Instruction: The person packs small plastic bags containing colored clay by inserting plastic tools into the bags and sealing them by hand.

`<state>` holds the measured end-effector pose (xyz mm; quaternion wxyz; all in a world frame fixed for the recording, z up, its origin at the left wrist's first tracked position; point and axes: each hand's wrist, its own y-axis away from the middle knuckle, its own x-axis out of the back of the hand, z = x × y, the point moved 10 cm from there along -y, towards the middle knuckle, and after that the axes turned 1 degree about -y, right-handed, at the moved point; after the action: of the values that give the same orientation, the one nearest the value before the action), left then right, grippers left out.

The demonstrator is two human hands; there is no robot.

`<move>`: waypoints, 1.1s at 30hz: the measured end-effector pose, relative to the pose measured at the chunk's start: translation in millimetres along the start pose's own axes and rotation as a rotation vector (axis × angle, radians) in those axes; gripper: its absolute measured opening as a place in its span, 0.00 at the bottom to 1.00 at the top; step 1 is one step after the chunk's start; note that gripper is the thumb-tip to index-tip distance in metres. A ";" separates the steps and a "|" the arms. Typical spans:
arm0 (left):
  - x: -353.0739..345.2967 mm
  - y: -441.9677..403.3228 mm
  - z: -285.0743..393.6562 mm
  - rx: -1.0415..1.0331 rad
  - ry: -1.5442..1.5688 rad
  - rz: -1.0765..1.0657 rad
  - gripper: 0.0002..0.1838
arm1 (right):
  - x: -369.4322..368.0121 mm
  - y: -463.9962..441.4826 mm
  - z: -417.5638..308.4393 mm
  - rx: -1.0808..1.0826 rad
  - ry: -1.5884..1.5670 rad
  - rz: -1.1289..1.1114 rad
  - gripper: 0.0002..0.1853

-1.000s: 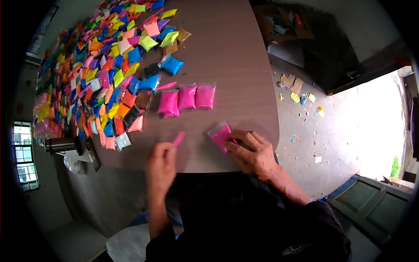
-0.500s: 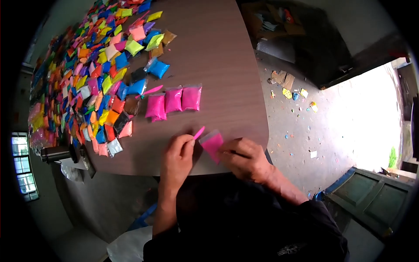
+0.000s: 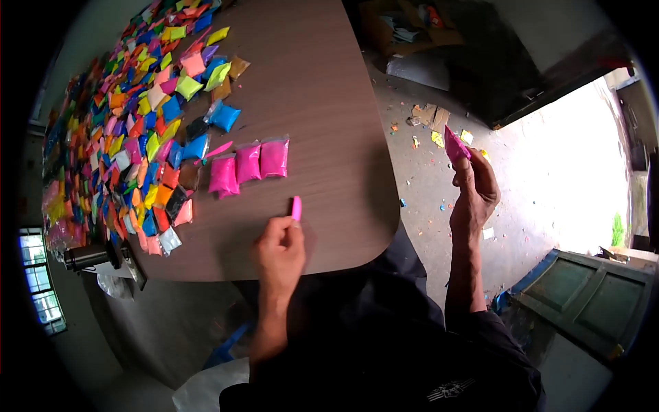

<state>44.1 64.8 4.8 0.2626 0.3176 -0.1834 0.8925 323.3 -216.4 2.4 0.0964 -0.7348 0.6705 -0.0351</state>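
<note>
Near the table's front edge, my left hand [image 3: 281, 250] pinches a small pink stick [image 3: 296, 208] that points upward. My right hand [image 3: 476, 189] is raised beyond the table's right edge, its fingers closed on the lower end of a pink packet [image 3: 454, 144]. Three more pink packets lie side by side on the table: a left one [image 3: 224, 176], a middle one [image 3: 248, 162] and a right one [image 3: 274, 157]. Just behind them lies another pink stick [image 3: 218, 150].
A large heap of coloured packets [image 3: 154, 130] covers the left of the brown table [image 3: 322, 103]. A dark metal cylinder [image 3: 89, 257] stands at the left edge. Scraps [image 3: 432, 118] litter the floor on the right, near an open cardboard box [image 3: 412, 27].
My right hand has lifted the pink packet from above the table out to the right, past the edge. My left hand keeps its stick, now more upright. The view has shifted right.
</note>
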 end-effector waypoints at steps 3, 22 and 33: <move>-58.1 0.8 49.1 -0.164 0.067 -0.134 0.02 | 17.4 -1.2 13.0 -0.022 0.015 0.060 0.17; -100.4 11.5 99.4 -0.230 -0.024 -0.319 0.03 | 56.2 -1.8 54.3 -0.149 -0.010 0.150 0.15; -51.0 -18.6 47.4 -0.018 0.136 -0.156 0.04 | 62.9 0.0 65.4 -0.181 0.009 0.133 0.16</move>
<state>111.0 38.2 8.6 0.3459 0.2673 -0.1478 0.8872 341.3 -272.6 -66.6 0.0290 -0.6941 0.7187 0.0288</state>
